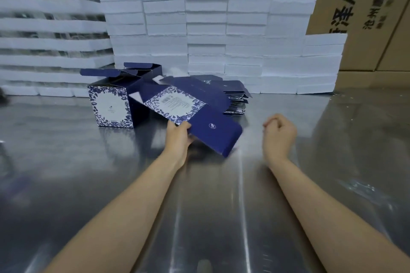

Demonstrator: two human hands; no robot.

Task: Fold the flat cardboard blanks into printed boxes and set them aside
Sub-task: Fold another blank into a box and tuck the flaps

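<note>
At far left, blurred stacks of white foam trays (51, 44) run out of view. Beside them on the steel table (66, 162) stands a folded box (111, 104), navy with a blue floral panel, top flaps up; what's inside is hidden. The left hand (177, 137) pinches the near edge of a flat navy blank (195, 115), tilted off the table; its small print is unreadable. Behind lies a pile of blanks (233, 97). The right hand (279, 133) hovers loosely curled, holding nothing. Brown cartons (355, 6) behind read "AH".
</note>
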